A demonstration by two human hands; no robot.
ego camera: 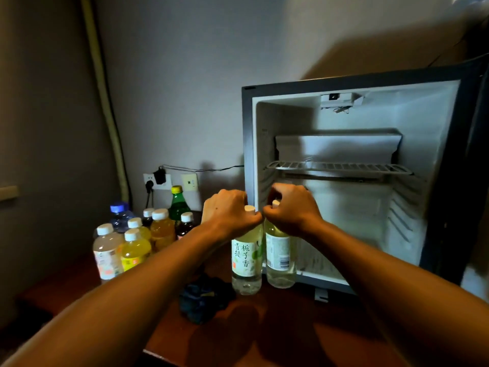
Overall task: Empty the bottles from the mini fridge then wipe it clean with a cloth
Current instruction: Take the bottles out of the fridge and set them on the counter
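Note:
The mini fridge (434, 144) stands open on the right of the wooden table (277, 337), its white inside showing only a wire shelf (341, 167). My left hand (229, 210) grips the neck of a pale green tea bottle (246, 263) with a white cap. My right hand (292, 207) grips the neck of a second pale bottle (280, 258) beside it. Both bottles are upright just in front of the fridge's lower left corner. A dark blue cloth (202, 298) lies crumpled on the table just left of them.
Several bottles (137, 242) stand grouped at the table's back left: yellow, orange, dark, a green one (178, 205) and a blue-capped water bottle (120, 215). Wall sockets with a plugged-in cable (158, 178) sit behind them. The fridge door (479, 181) is swung open at far right.

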